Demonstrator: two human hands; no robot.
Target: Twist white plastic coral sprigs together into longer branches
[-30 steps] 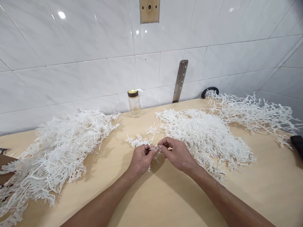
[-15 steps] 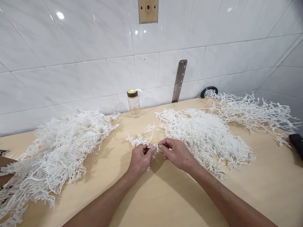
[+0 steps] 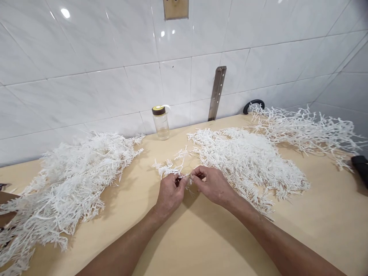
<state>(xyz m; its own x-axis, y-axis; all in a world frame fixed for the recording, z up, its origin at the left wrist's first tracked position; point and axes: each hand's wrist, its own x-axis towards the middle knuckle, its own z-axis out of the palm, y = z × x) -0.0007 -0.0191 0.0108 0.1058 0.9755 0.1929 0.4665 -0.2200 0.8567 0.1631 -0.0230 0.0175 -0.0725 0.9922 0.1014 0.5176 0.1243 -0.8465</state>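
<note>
The left hand [image 3: 171,193] pinched the sprig [image 3: 169,168] between the left pile [image 3: 83,180] and right pile [image 3: 244,157]. The right hand [image 3: 211,184], thumb and forefinger closed, gripped its near right end. Its long axis ran far-left, tips pointing away.

I see one heap of branching sprigs [image 3: 77,180] at the left of the table [image 3: 218,237], a second heap [image 3: 247,161] right, and a looser pile [image 3: 310,132] behind that, farther right. Between the heaps, a small bunch [image 3: 167,169] sits just beyond the left hand [image 3: 170,193]; behind it, a lidded jar [image 3: 162,126] stands near the tiled wall [image 3: 115,50].
</note>
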